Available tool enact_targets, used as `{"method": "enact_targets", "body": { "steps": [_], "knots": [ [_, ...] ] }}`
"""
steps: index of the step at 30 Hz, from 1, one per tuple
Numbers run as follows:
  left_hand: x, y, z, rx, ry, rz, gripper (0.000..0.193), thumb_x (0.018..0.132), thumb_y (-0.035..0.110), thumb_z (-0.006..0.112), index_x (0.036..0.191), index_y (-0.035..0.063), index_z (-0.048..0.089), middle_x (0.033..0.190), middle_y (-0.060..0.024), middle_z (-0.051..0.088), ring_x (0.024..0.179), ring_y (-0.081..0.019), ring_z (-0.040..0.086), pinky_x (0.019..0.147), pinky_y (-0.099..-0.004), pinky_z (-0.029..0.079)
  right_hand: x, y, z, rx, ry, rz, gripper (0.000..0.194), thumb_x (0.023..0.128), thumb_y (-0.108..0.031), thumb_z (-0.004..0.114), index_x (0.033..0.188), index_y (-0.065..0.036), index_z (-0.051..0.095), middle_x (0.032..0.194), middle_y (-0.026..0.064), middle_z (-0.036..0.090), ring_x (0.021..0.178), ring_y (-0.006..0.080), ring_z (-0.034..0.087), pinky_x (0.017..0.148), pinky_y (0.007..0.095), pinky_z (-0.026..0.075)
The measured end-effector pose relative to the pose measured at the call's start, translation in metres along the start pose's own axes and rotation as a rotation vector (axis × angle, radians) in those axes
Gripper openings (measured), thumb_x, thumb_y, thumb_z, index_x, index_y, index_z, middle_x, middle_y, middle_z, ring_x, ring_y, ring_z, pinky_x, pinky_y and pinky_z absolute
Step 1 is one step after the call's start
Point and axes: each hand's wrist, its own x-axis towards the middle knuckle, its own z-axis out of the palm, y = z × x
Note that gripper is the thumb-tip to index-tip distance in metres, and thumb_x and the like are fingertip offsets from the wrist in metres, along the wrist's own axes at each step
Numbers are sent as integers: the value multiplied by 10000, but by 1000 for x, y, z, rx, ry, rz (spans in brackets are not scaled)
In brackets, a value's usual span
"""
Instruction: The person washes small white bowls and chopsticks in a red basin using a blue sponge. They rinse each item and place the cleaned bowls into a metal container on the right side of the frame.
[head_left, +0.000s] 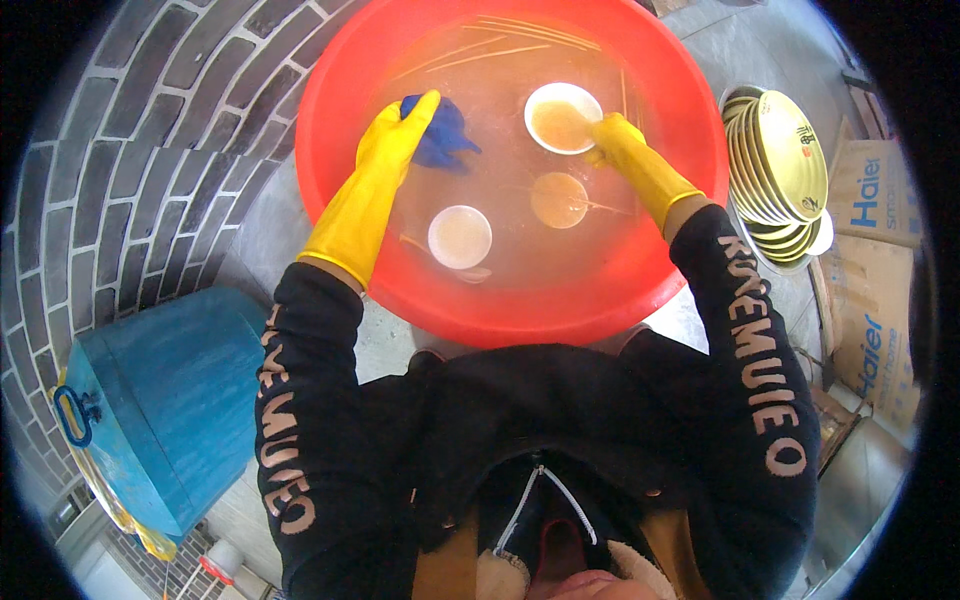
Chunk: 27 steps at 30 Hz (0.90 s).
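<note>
Both my hands wear yellow rubber gloves over a large red plastic basin (517, 322) of cloudy brownish water. At the basin's left, my left hand (390, 139) grips a blue cloth (439, 139) whose lower end dips into the water. My right hand (616, 141) holds a white bowl (564, 91) by its right rim; murky water stands inside it. Another white bowl (460, 237) sits in the water nearer to me. A round bowl-like shape (559, 200) lies under the surface between them. Several chopsticks (487, 58) float along the far side.
Right of the basin, stacked yellow-green plates (791, 154) lean in a metal bowl (780, 264). Haier cardboard boxes (870, 300) stand beyond them. A blue bin (180, 405) is at my lower left, by a grey brick wall (142, 135).
</note>
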Motion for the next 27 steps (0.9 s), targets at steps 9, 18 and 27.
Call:
{"method": "enact_targets", "body": {
  "steps": [9, 18, 27],
  "knots": [
    [-62, 50, 44, 373, 103, 157, 591, 957, 476, 601, 1407, 98, 537, 1368, -185, 617, 1247, -373, 589, 1042, -423, 459, -65, 24, 28, 890, -632, -15, 452, 994, -482, 499, 1025, -78, 700, 686, -2, 646, 556, 168, 591, 651, 401, 577],
    [-105, 97, 93, 675, 74, 1447, 665, 844, 438, 736, 1374, 67, 585, 1351, -226, 594, 1246, -497, 517, 1118, -503, 380, -116, -17, 36, 677, -591, -881, 434, 711, 34, 826, 1116, -77, 714, 811, 51, 672, 769, 178, 663, 867, 520, 585],
    [-68, 133, 74, 62, -260, 481, 678, 888, 578, 712, 1236, -1, 653, 1126, -140, 712, 994, -213, 697, 897, -339, 538, -118, -13, 19, 761, -923, -434, 223, 1005, -311, 645, 1050, -95, 676, 796, -16, 615, 726, 177, 664, 776, 430, 613]
  ]
}}
